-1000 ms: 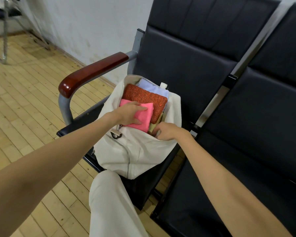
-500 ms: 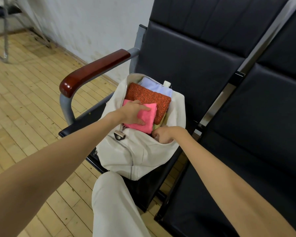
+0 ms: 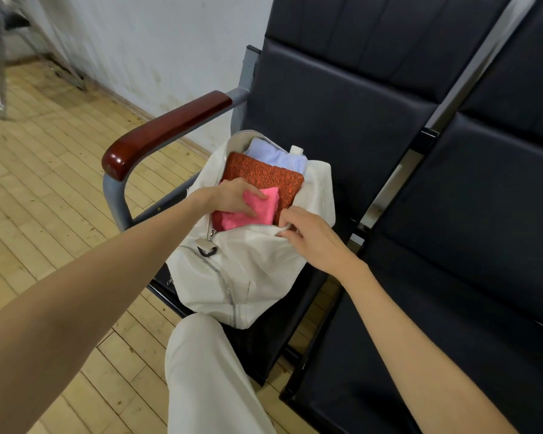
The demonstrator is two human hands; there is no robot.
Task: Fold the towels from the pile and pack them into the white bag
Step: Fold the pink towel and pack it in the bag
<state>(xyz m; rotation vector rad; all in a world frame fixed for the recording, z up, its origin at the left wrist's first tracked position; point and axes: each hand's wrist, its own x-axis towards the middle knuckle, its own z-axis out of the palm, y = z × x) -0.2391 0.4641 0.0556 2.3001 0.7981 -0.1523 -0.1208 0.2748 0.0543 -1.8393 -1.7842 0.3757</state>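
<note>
1. The white bag sits on the black chair seat with its zipped mouth open upward. The right hand curls its fingers over the near right edge of that mouth and pinches the fabric, probably to keep the opening wide.
2. The left hand lies on the pink towel, fingers nearly straight and spread over its top, thumb toward the bag's left wall. It looks like a press to seat the towel rather than a grasp; whether anything is gripped underneath cannot be told.
3. The pink towel is already inside the mouth, just under the left fingers and just left of the right fingertips. Beyond the left fingertips lies a folded rust-red towel, and past that a pale lilac towel against the bag's far edge.
4. Edges: the zipper runs down the bag's front below the left wrist, and its pull hangs near the mouth's lower corner. The towel's near edge sits right at that rim, so it could catch there if pushed flat.
5. Room: the mouth seems nearly filled by the three towels. The free space lies between the two hands and toward the right wall, so the likely easiest path is down and slightly right.
6. No towel pile is in view, so how many remain cannot be judged.
</note>
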